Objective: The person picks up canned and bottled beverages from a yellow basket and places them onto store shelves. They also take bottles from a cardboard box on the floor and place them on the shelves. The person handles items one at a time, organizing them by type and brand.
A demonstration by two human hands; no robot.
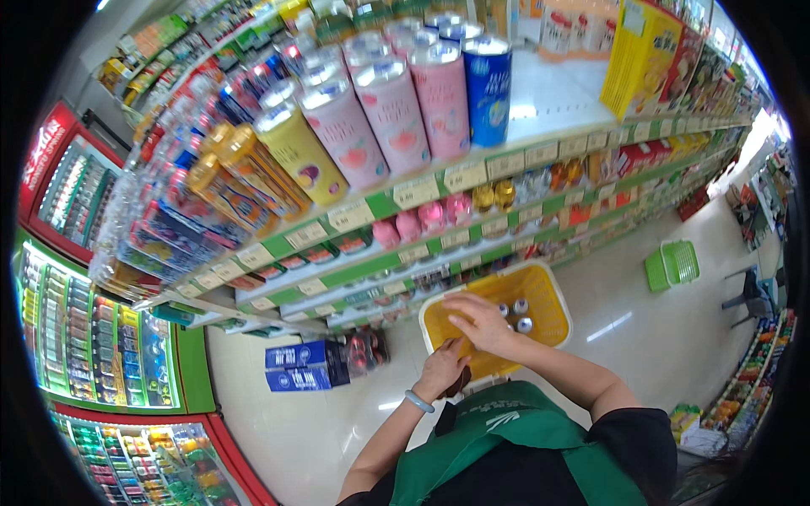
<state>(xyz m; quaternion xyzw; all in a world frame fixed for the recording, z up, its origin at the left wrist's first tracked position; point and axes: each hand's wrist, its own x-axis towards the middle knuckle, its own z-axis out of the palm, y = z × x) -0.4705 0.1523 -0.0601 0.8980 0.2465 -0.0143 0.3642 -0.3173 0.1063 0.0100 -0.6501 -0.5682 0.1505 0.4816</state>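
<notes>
My right hand [482, 322] is over a yellow plastic basket [550, 288], thumb and fingers apart, with nothing visible in its grasp. Several upright cans [524, 325] with silver tops stand inside, partly hidden by that hand. Close to the near left side of the basket is my left hand [442, 369], a pale bangle [419, 401] around its wrist. Its fingers are bent, and whether they grip anything is hidden. On the shelf top ahead stand pink cans [395, 120], a blue can [487, 95] and a yellow-green can [302, 152] in rows.
Orange-capped bottles [259, 167] and wrapped packs stand left on the shelf; a yellow box [639, 60] is at right. Blue cartons [307, 365] and a bottle pack [367, 351] rest on the floor. A green basket [674, 264] sits farther right. Drink coolers [190, 367] line the left.
</notes>
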